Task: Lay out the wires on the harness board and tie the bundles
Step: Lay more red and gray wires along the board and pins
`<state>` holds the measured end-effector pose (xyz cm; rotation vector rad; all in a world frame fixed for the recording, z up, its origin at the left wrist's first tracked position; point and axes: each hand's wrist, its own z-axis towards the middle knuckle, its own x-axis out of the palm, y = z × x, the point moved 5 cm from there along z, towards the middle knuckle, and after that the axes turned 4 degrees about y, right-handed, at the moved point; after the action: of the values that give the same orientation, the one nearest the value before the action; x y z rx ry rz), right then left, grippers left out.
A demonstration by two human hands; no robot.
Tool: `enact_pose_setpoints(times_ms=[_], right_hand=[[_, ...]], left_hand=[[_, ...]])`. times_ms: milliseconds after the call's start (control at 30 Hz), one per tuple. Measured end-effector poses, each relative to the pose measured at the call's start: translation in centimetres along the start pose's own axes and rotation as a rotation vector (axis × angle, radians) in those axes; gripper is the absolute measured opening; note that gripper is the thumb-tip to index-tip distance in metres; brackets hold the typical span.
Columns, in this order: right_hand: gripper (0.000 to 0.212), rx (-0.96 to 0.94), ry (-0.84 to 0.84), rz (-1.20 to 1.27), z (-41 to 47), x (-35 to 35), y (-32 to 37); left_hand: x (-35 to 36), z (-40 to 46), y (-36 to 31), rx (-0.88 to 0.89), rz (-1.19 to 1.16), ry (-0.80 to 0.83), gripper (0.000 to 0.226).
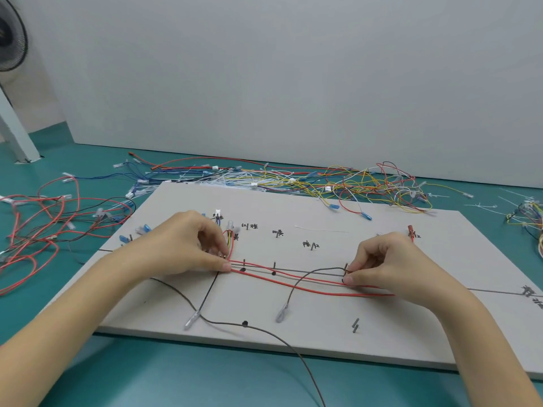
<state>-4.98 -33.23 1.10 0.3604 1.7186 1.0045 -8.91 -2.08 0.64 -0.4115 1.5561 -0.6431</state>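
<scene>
My left hand [188,245] and right hand [382,262] pinch red wires [293,284] partly routed along the harness board [382,333]; most loose wires [338,183] wait, nothing visibly tied.

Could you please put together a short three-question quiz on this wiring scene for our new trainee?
1. True or false: the left hand pinches the red wires where they bend on the harness board.
2. Which wire loops up from a clear terminal near the board's front to the peg by the right hand? A) yellow B) dark grey C) blue
3. Fill in: the loose heap of yellow, red and white wires lies beyond the board's ____ edge.

Key: 1 true; 2 B, the dark grey wire; 3 far.
</scene>
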Motion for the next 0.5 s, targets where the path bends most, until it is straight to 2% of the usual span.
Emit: enact_pose_setpoints(times_ms=[100,233,367,500], right_hand=[[0.017,-0.006,0.009,0.004,0.1,0.2,0.1],[0.017,-0.012,0.015,-0.013,0.3,0.6,0.3],[0.016,-0.017,0.018,-0.035,0.2,0.7,0.4],[0.018,-0.024,0.028,-0.029,0.3,0.8,0.3]], left_hand=[[1.0,-0.5,-3.0,0.117,0.122,-0.127,0.035],[5.8,-0.3,-7.3,0.189,0.068,0.02,0.053],[8.8,1.3,-10.0,0.228,0.299,0.08,0.045],[10.1,2.1,-11.7,0.285,0.289,0.124,0.038]])
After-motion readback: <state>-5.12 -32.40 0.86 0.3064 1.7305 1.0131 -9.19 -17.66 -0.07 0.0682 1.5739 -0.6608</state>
